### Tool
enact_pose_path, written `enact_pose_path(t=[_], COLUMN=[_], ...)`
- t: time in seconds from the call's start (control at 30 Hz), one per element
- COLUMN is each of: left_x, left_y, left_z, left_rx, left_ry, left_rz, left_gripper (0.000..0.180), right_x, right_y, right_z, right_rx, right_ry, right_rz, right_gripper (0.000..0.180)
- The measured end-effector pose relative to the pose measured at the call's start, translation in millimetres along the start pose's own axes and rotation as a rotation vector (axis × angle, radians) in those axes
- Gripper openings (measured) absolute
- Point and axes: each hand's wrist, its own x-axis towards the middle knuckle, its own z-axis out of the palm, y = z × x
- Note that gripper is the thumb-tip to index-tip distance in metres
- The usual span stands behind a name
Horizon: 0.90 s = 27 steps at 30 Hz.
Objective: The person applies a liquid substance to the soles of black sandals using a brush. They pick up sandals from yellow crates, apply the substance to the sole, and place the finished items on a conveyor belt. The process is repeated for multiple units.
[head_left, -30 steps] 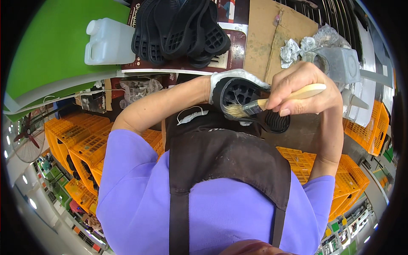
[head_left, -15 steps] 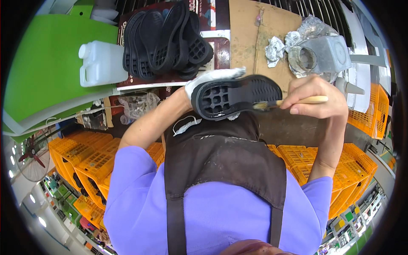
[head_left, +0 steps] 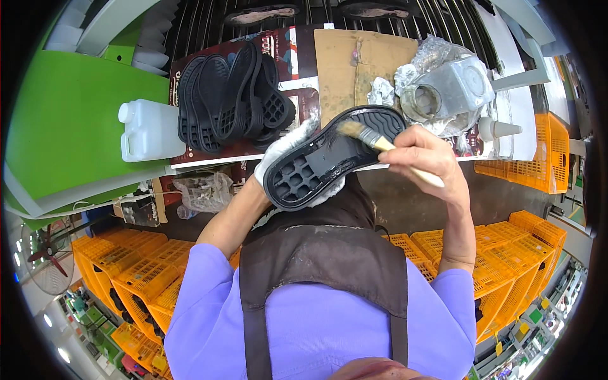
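Note:
A black shoe sole [head_left: 327,159] lies tilted across my body, its cupped inner side facing up, with a square grid of pockets in the heel. My left hand [head_left: 276,154], in a white glove, wraps the sole from beneath and along its far edge. Bare and closed, my right hand [head_left: 425,161] grips the pale wooden handle of a flat paintbrush [head_left: 382,143]. The bristles touch the sole's inner face near the forefoot. Wet, shiny streaks show along the sole's near inner rim. Most of the left fingers are hidden under the sole.
Several black soles [head_left: 231,101] stand bunched on the bench beside a white jug [head_left: 151,130]. Right of the cardboard sheet [head_left: 339,73] are a cut clear plastic container [head_left: 459,85], crumpled wrapping and a nozzle bottle [head_left: 497,129]. Orange crates [head_left: 136,253] flank me; metal rollers [head_left: 304,19] lie beyond the bench.
The brush has moved from the sole's near rim to the far side of its forefoot. The sole has turned, its toe end rising away from me. More of the bench's far side shows.

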Motion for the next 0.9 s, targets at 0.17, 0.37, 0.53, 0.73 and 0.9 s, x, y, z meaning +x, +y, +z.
enact_pose_path(t=[0.17, 0.37, 0.53, 0.73, 0.9], left_x=[-4, 3, 8, 11, 11], left_y=[-6, -13, -19, -18, -5], left_z=[-5, -6, 8, 12, 13], left_rx=[-0.005, 0.482, 1.182, 1.253, 1.334], left_ry=[0.017, 0.065, 0.113, 0.2, 0.163], left_rz=[0.03, 0.156, 0.368, 0.521, 0.608], left_gripper=[0.053, 0.05, 0.068, 0.075, 0.083], right_x=[-8, -6, 7, 17, 19], right_y=[8, 7, 2, -13, -29], right_z=[-6, 5, 25, 28, 27], right_rx=[-0.076, -0.214, -0.137, 0.156, 0.202], right_ry=[0.104, 0.309, 0.487, 0.391, 0.302], right_rz=[0.141, 0.243, 0.338, 0.524, 0.467], right_gripper=[0.023, 0.016, 0.014, 0.011, 0.012])
